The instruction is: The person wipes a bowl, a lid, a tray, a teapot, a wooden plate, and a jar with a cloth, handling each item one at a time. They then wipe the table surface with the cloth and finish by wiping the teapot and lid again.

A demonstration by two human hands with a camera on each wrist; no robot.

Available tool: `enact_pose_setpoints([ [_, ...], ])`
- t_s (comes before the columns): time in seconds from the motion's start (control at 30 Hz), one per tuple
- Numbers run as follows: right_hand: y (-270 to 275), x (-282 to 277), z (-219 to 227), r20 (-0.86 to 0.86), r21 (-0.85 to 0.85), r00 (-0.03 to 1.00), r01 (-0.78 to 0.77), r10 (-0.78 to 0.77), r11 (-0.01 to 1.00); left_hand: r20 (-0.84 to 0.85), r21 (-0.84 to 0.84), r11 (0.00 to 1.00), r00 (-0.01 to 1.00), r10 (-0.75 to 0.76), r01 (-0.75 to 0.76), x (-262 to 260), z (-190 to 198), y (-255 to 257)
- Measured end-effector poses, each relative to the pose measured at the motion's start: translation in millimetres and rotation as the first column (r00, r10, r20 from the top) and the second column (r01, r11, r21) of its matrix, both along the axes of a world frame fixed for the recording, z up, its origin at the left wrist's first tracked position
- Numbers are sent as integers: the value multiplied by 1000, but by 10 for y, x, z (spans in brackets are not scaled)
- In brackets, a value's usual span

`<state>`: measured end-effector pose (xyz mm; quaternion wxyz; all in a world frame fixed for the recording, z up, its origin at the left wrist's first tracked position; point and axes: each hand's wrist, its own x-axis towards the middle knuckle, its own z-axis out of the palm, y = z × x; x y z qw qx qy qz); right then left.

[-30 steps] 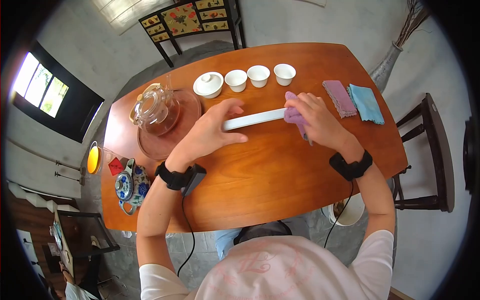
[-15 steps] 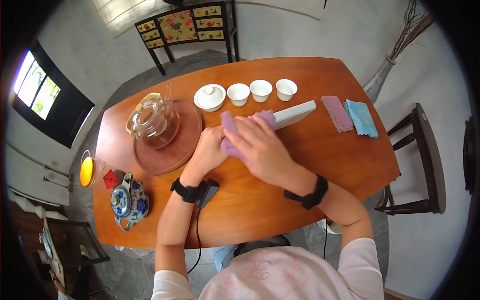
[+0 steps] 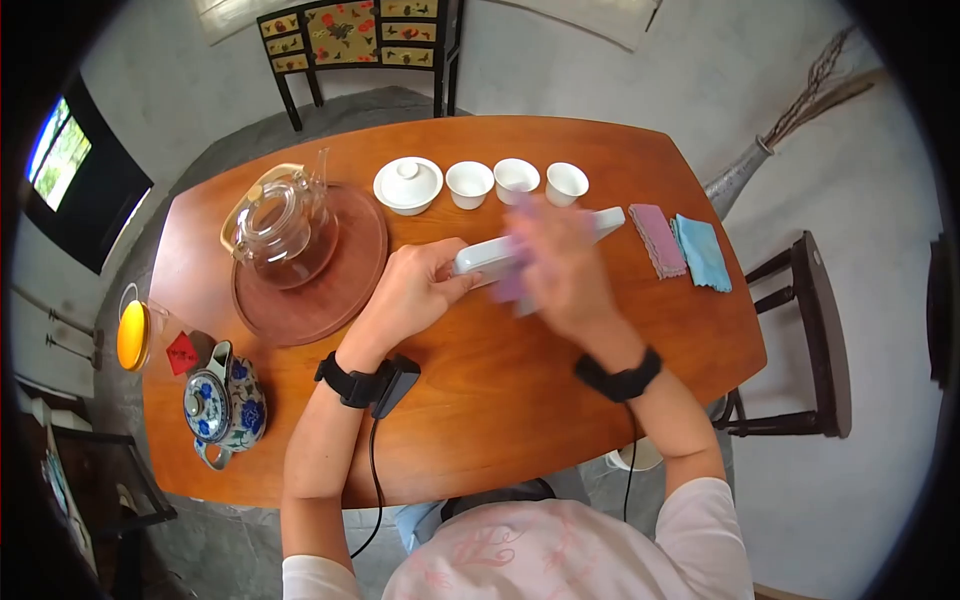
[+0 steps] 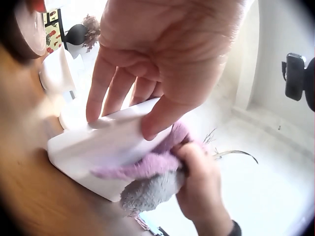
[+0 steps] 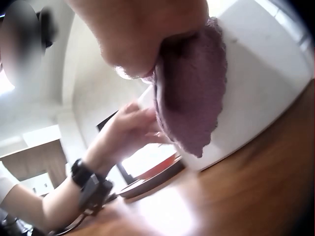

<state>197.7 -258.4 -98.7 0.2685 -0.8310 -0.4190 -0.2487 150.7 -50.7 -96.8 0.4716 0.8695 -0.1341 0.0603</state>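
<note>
A white rectangular tray (image 3: 485, 257) with rounded corners is held on edge above the wooden table. My left hand (image 3: 408, 288) grips its left end, thumb on one face and fingers on the other, as the left wrist view shows. In my right hand (image 3: 568, 272) is a purple cloth (image 5: 194, 96) with a scalloped border and a grey side, pressed over the tray's faces. The hand and cloth are blurred in the head view. Behind the tray stand a white lidded bowl (image 3: 408, 187) and three white cups (image 3: 469, 186).
A glass teapot (image 3: 285, 225) stands on a round brown tray (image 3: 350, 300) at the left. Nearer are a blue-and-white teapot (image 3: 238, 405) and a yellow-lidded jar (image 3: 132, 335). Folded pink (image 3: 657, 242) and blue (image 3: 704, 252) cloths lie at the right, near a chair (image 3: 825, 340).
The cloth first covered the tray's right end, then went to the left end by my left hand, and is now back around the middle. The tray has turned; the head view has shifted.
</note>
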Motion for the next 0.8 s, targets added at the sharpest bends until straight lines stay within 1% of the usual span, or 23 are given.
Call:
enact_pose_setpoints([
  [0.03, -206, 138, 69, -78, 47, 993, 87, -83, 995, 0, -13, 1000, 1000, 15, -15, -8, 10, 0],
  [0.07, -371, 323, -23, -31, 183, 987, 161, -158, 970, 1, -8, 1000, 1000, 18, -18, -12, 33, -3],
  [0.1, -372, 341, 58, -193, 293, 970, 199, -146, 935, -1, 3, 1000, 1000, 14, -14, -21, 43, -1],
  [0.17, -211, 188, 32, -12, 126, 980, 199, -199, 972, 2, 30, 999, 1000, 21, -21, -18, 45, 3],
  [0.2, -11, 22, 6, -43, 101, 995, 97, -93, 990, 5, 57, 998, 1000, 23, -24, -11, 47, -6],
  [0.23, 238, -149, -17, 131, 34, 987, 92, -96, 995, 6, 62, 998, 1000, 12, -12, 3, 16, -17],
  [0.27, 412, -302, 16, 65, 9, 998, 27, -28, 1000, 84, -33, 999, 996, 10, -7, 5, -51, -27],
  [0.3, 376, -282, 17, 62, 13, 997, 33, -34, 999, 161, -129, 992, 987, 19, 1, 1, -87, -31],
  [0.33, 313, -204, 34, 10, 49, 1000, -23, 22, 999, 161, -128, 992, 987, 19, 1, -3, -75, -30],
  [0.37, 231, -102, 56, -37, 83, 996, -83, 86, 993, 90, -62, 998, 996, 14, -9, -11, -53, -25],
  [0.4, 30, 82, -22, -29, 127, 996, -79, 84, 989, 21, 3, 1000, 1000, 17, -17, -17, -27, -12],
  [0.43, -156, 167, 41, -23, 136, 1000, -12, 15, 991, 23, -1, 1000, 999, 26, -26, -33, -8, -9],
  [0.47, -333, 320, -33, 0, 198, 998, 66, -67, 978, 36, 19, 999, 999, 30, -31, -37, 17, -17],
  [0.5, -312, 322, 42, -9, 258, 989, 142, -145, 955, 44, 44, 999, 999, 28, -30, -45, 30, -23],
  [0.57, -191, 192, 85, -79, 35, 964, 257, -254, 966, 32, 59, 998, 999, 34, -36, -40, 31, -18],
  [0.6, 38, 7, 67, 4, 103, 991, 131, -132, 986, 18, 75, 996, 999, 37, -39, -32, 26, -27],
  [0.63, 218, -116, 48, 100, 159, 995, -3, -13, 987, 22, 83, 996, 1000, 19, -21, -18, 0, -36],
  [0.67, 246, -128, 54, 103, 166, 994, 12, -29, 986, 66, 7, 1000, 998, 23, -23, -15, -47, -38],
  [0.7, 269, -149, 53, 87, 135, 996, -17, 5, 991, 104, -68, 997, 994, 31, -24, -28, -45, -46],
  [0.73, 280, -156, 62, 73, 103, 996, -53, 46, 993, 17, -27, 999, 999, 38, -38, -45, 6, -50],
  [0.77, 96, -61, 109, -45, 48, 997, 71, -68, 996, 25, -26, 999, 999, 39, -38, -41, 17, -45],
  [0.8, -101, 160, 24, -48, 207, 998, 40, -30, 977, 14, -4, 999, 999, 49, -49, -34, 14, -39],
])
